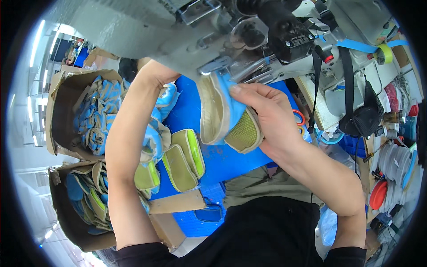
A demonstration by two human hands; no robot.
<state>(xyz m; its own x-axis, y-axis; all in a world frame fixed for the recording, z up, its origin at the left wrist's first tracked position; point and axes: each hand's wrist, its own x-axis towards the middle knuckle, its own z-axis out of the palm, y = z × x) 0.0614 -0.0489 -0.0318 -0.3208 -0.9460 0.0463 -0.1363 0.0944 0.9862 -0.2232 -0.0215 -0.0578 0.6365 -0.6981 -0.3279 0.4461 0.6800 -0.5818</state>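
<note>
My right hand (276,115) is closed on a sewn fabric piece (245,132), its thumb and fingers pinching the upper edge. That piece is beige with a light blue lining and an olive mesh panel, and it hangs open like a pouch. Its top edge lies under the metal foot area (215,65) of a sewing machine (133,31). My left arm reaches up behind the machine head; only the wrist and heel of my left hand (161,73) show, and its fingers are hidden. Below and left of the piece, khaki and lime padded pieces (180,168) lie on the blue table (222,162).
Two cardboard boxes stand at the left: the upper box (55,120) holds blue-and-beige sewn pieces, the lower box (60,213) flat ones. Red-handled scissors (299,117) lie right of my right hand. A black mesh pouch (364,113) hangs at the right. Blue tape (356,44) stretches above.
</note>
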